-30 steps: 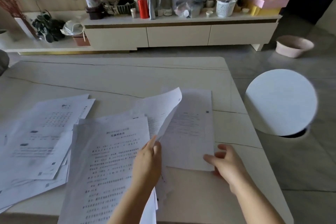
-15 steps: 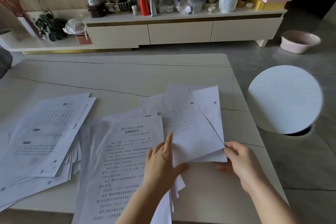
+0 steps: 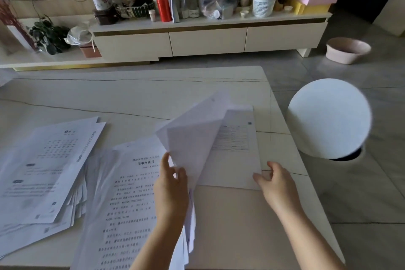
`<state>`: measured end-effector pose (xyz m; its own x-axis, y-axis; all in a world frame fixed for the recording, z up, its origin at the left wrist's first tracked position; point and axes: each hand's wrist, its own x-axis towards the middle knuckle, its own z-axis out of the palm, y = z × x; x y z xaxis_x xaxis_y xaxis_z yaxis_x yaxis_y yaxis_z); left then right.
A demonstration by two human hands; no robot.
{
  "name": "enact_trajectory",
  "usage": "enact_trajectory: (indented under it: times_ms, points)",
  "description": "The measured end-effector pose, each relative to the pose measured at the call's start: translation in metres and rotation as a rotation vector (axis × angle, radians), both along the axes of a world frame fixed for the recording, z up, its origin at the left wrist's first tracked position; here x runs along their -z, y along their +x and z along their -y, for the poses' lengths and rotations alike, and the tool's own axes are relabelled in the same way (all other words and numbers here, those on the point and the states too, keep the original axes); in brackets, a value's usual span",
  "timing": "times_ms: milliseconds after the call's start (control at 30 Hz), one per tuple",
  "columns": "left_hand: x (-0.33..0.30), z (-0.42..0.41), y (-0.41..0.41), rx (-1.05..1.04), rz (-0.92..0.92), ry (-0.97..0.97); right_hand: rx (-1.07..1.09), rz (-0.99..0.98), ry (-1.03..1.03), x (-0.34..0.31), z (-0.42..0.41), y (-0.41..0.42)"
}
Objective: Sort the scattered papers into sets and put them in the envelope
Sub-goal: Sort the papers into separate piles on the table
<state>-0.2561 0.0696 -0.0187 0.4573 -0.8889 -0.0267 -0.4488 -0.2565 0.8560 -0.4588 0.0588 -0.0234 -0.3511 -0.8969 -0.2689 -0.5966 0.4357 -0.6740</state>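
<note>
White sheets are spread over the pale surface [image 3: 135,94]. At the far left a loose pile [image 3: 43,173] of printed pages is fanned out flat. Just beside it, a second stack [image 3: 122,199] with dense printed text is laid toward the near edge.

A lifted sheet [image 3: 192,138] is pinched at its lower corner by the left hand [image 3: 172,190], thumb and fingers curled on the paper; the sheet is raised off the surface and bent, its blank back turned up. Under it, a flat sheet [image 3: 236,155] with a printed table is seen lying on the surface. Its near right corner is touched by the right hand [image 3: 276,182], whose fingers are loosely bent; whether the corner is actually gripped cannot be told. The hands are held apart, one on each sheet.

No envelope can be made out.

Beyond the surface's right edge a round white stool [image 3: 328,118] is seen on the grey tiled floor, with a pink basin [image 3: 347,50] farther back. Along the far wall a low cabinet [image 3: 208,41] is crowded with bottles, a red cylinder [image 3: 164,9], a plastic bag and a white basket [image 3: 263,5].
</note>
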Motion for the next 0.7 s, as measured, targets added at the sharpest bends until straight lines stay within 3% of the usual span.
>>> enact_trajectory:
  times_ms: [100, 233, 500, 633, 700]
  points:
    - [-0.004, 0.0, -0.001, -0.015, -0.042, -0.029, 0.01, 0.068, 0.004, 0.003, 0.004, 0.013]
    - [-0.009, -0.001, -0.002, 0.028, 0.033, -0.043, 0.049, 0.22, 0.023, 0.012, 0.007, 0.02]
    - [0.001, 0.001, -0.004, 0.161, 0.25, -0.192, 0.091, 0.243, -0.112, -0.003, 0.002, -0.008]
    - [-0.007, -0.003, -0.017, 0.357, 0.359, -0.301, 0.152, 0.501, -0.106, -0.011, -0.009, -0.018]
    - [-0.008, -0.008, -0.027, 0.508, 0.402, -0.26, 0.164, 0.729, -0.064, -0.015, -0.014, -0.018]
